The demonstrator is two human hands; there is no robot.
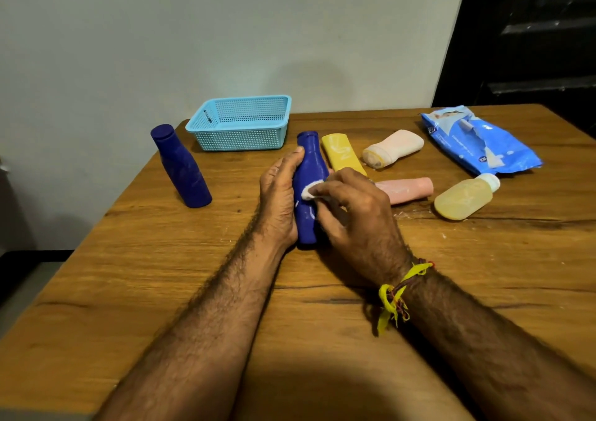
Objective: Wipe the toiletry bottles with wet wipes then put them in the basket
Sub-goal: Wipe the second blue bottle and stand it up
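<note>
Head camera looks down on my left hand (280, 195) clasping a dark blue bottle (309, 175) on the wooden table (161, 275); my palm hides its left side. My right hand (351, 214) pinches a white wet wipe (310, 191) against it, mostly buried under my fingers. Behind, the yellow bottle (342, 154) is partly covered, and the blue basket (240, 122) stands beyond.

Dark blue plastic bottle (309, 175), lying, neck away, gripped; small white wet wipe (310, 190) pressed on its side. Second dark blue capped bottle (180, 166), upright, left. Yellow flat bottle (342, 153), pale pink bottle (392, 148), pink tube (406, 189), translucent yellow bottle (464, 196), all lying. Light blue perforated plastic basket (240, 122), empty, rear. Blue wet-wipe pack (480, 140), far right
</note>
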